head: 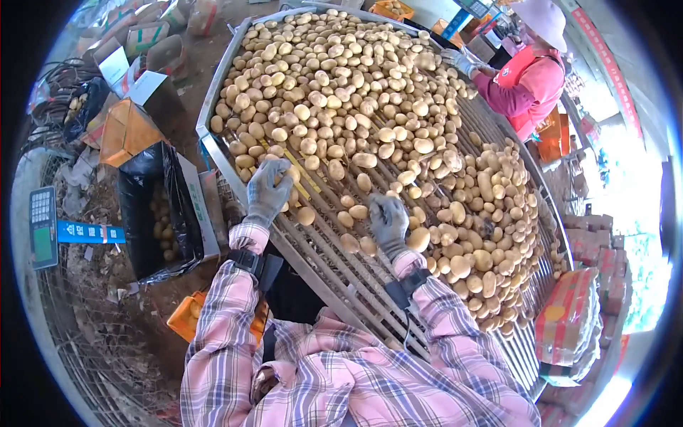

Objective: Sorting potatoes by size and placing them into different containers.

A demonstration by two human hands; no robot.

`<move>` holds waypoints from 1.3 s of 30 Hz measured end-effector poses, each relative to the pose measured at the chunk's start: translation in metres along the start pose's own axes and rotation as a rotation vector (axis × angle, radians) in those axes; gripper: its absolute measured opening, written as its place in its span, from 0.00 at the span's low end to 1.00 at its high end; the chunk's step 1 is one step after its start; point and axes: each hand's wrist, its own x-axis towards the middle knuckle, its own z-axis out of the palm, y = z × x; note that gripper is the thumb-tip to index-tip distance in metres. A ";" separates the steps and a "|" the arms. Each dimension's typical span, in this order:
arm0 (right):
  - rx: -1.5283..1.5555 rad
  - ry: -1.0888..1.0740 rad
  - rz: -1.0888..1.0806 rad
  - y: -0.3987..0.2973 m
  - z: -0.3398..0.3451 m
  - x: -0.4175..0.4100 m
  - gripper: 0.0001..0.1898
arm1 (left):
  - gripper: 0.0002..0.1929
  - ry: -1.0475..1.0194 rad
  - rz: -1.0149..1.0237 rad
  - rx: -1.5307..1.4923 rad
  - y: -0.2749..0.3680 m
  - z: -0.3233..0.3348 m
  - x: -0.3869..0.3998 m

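Many potatoes (341, 80) lie heaped on a slatted metal sorting table (315, 240) in front of me. My left hand (269, 187), in a grey glove, is over the table's near left edge with its fingers curled beside several potatoes; whether it grips one is unclear. My right hand (388, 219), also gloved in grey, is bent over the bars at the middle, between a few loose potatoes and the larger right-hand heap. Its fingertips are turned away from view, so I cannot tell whether it holds anything.
On the left stand a black-lined carton (141, 213) with potatoes inside, a digital scale (44, 227) and an orange box (128, 131). An orange crate (187, 317) is below my left forearm. A co-worker (525, 80) stands across the table; wrapped cartons (568, 315) are at the right.
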 end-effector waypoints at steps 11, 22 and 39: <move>-0.312 -0.106 -0.040 0.005 0.041 0.087 0.42 | 0.09 -0.002 -0.018 -0.038 -0.005 0.006 0.013; -0.385 -0.093 -0.075 -0.009 0.043 0.077 0.43 | 0.08 -0.018 -0.085 -0.230 -0.017 0.003 0.004; -0.406 -0.077 -0.066 -0.010 0.040 0.083 0.43 | 0.06 -0.028 -0.121 -0.254 0.002 0.004 0.011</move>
